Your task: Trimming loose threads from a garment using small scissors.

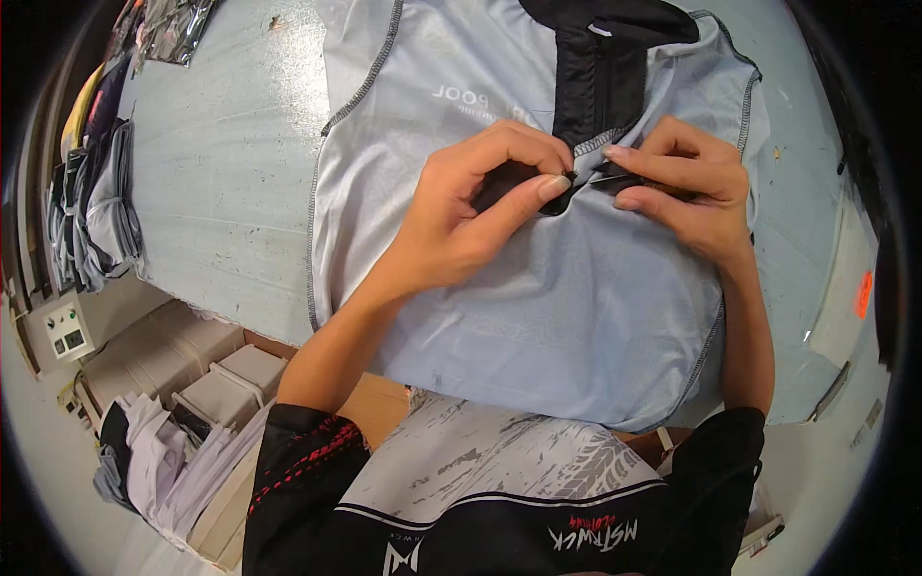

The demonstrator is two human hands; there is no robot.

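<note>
A light grey shirt [538,307] lies spread on the table, its seams and mirrored print showing from the inside. It has a black collar [634,19] and a black zip placket [597,86] down the front. At the placket's lower end, my left hand [480,197] pinches a bit of black fabric between thumb and index finger. Close beside it, my right hand [687,182] is closed around small dark thread snips [610,177], whose tip points at the pinched spot. The fingers partly hide the snips and the fabric edge.
Folded garments [96,202] are stacked at the table's left edge, near clear plastic packaging [175,29]. Below the light blue tabletop [226,192] are a white socket panel [67,328], grey bins [223,396] and a heap of white cloth [158,461]. An orange sticker [863,294] is at the right.
</note>
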